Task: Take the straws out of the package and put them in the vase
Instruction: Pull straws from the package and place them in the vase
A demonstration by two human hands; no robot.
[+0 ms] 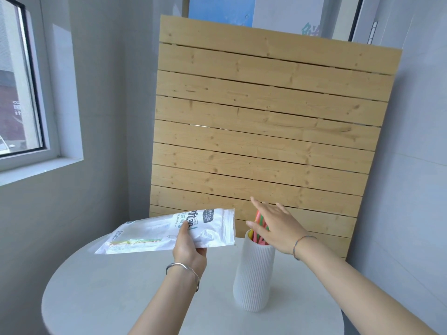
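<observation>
The coloured straws (258, 220), pink, green and yellow, stood in a bundle inside the white ribbed vase (254, 274), and their upper ends rose above its rim. The vase stood upright on the round white table (116, 291), toward the right side. The right hand (278, 226) was just over the tops of the straws, its fingers straight and spread, holding nothing; I could not tell if the palm really touched them. A thin string bracelet (298, 243) was around that wrist. To the left of the vase, the left hand (188, 247) gripped the white plastic package (169, 230) in the air above the table, with the thumb on the upper face and the fingers curled below it. A few straws (135, 241) showed through the far end of the package. A silver bangle (183, 269) was on the left wrist. Behind the table a slatted wooden panel (266, 129) leaned on the grey wall, and a window (19, 93) was at the left.
</observation>
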